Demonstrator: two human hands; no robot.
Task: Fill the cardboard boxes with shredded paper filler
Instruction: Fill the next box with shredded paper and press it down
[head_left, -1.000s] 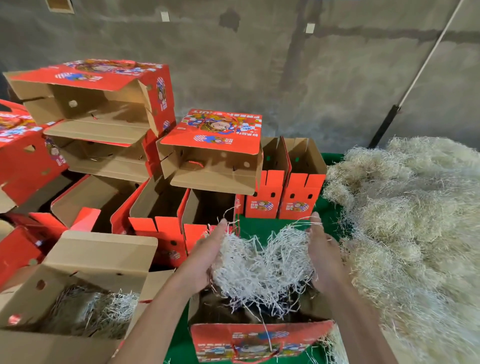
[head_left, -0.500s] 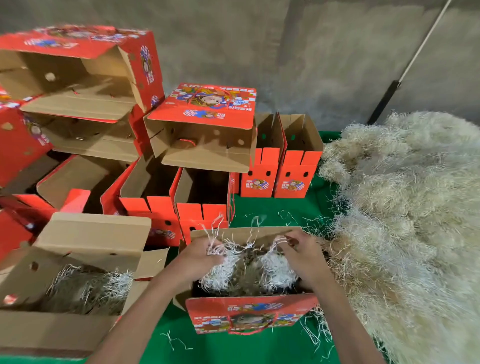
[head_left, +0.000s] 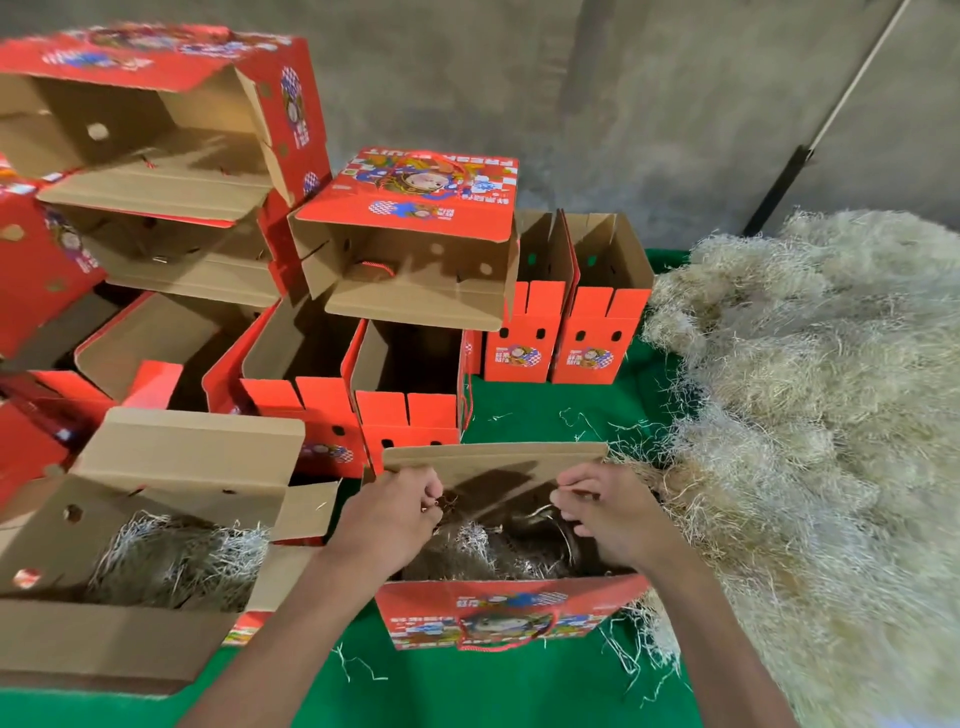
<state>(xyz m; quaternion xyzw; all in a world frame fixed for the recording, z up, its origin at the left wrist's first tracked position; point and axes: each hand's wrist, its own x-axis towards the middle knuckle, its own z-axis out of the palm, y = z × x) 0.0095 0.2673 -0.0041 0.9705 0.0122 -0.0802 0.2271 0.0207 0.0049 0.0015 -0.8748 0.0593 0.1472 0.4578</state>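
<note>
Hands work inside the open box (head_left: 511, 616), the red printed carton that stands on the green cloth (head_left: 519, 691) nearest the camera. The left hand (head_left: 392, 512) is over the box's left end with its fingers curled in toward the palm; a few thin strands show at the fingertips, but whether they are pinched I cannot tell. The right hand (head_left: 605, 506) is over the right end, fingers likewise bent, with a strand or two across the knuckles; its hold on them is also unclear. Below and between both hands, shredded paper filler (head_left: 467, 545) lies on the bottom of the box, pale at the left and in shadow elsewhere. The box's brown back flap (head_left: 493, 460) stands up just behind the fingers.

Left of the box sits a second carton (head_left: 156, 519) with its flaps open and a layer of filler (head_left: 171, 551) inside. Behind the box, two upright empty cartons (head_left: 358, 415) stand side by side, touching each other, and farther back and to the right another pair (head_left: 566, 332) stands the same way. Above and behind these, more cartons (head_left: 410, 244) lie stacked on their sides, openings toward the camera.

Right of the box, touching its right end, a large heap of loose filler (head_left: 810, 415) covers the cloth. A pole (head_left: 810, 145) leans on the grey wall behind the heap.
</note>
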